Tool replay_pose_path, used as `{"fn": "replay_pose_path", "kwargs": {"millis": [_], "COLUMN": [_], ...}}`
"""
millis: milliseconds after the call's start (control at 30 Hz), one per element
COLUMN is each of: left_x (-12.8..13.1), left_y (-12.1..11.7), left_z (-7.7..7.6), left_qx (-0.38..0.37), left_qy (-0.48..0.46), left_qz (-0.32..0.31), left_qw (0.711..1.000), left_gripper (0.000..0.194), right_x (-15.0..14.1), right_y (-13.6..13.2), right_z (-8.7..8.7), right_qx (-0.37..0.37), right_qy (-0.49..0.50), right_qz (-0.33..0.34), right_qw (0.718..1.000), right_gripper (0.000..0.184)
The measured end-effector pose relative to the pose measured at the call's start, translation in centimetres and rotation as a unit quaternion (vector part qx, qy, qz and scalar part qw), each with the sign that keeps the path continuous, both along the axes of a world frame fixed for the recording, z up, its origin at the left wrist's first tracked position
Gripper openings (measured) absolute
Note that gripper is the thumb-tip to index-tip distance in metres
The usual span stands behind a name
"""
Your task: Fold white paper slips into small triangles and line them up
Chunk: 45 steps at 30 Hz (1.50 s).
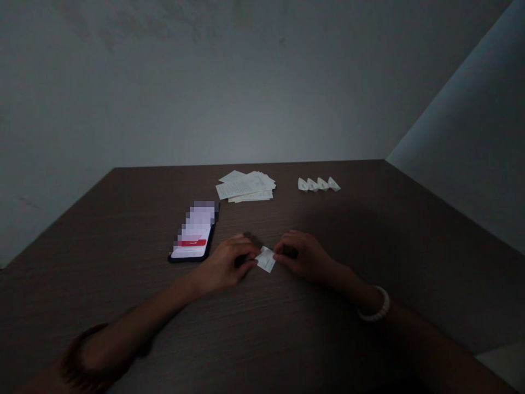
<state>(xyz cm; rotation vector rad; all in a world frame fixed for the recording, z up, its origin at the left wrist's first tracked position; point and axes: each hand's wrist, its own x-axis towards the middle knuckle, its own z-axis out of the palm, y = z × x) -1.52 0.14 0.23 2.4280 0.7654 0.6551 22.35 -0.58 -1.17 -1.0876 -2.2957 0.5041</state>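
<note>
A small folded piece of printed paper [266, 260] is held low over the dark table, near its middle. My left hand [227, 260] pinches its left corner between thumb and forefinger. From the other side, my right hand [303, 254] grips the right corner the same way. Whether the paper touches the tabletop I cannot tell. Beyond my right hand stands a row of several small folded paper pieces [319, 185], pointed and whitish. A loose pile of printed paper sheets [246, 186] lies farther back, left of that row.
A phone [192, 232] with a lit, partly blurred screen lies left of my left hand. The brown wooden table [123, 219] meets a grey wall [205, 98] at its back edge. Another wall [471, 137] slants along the right side.
</note>
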Motion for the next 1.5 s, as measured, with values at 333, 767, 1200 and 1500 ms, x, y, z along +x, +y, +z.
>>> {"fn": "replay_pose_path", "kwargs": {"millis": [333,767,1200,1500], "left_x": [-0.2,-0.6,-0.5,-0.5], "left_y": [0.1,-0.1,0.0,-0.4], "left_z": [-0.3,0.0,0.0,-0.4], "left_qx": [0.068,0.157,0.143,0.247], "left_qy": [0.020,0.083,0.097,0.153], "left_qz": [-0.026,-0.074,-0.071,-0.077], "left_qw": [0.997,0.981,0.982,0.954], "left_gripper": [0.015,0.026,0.024,0.022], "right_x": [0.5,1.4,1.0,1.1], "right_y": [0.1,-0.1,-0.9,-1.0], "right_z": [0.3,0.9,2.0,2.0], "right_qx": [0.016,0.141,0.267,0.241], "right_qy": [-0.034,-0.172,-0.265,-0.263], "right_qz": [0.056,0.105,0.142,0.146], "right_qw": [0.998,0.969,0.916,0.923], "right_gripper": [0.006,0.024,0.022,0.018]}}
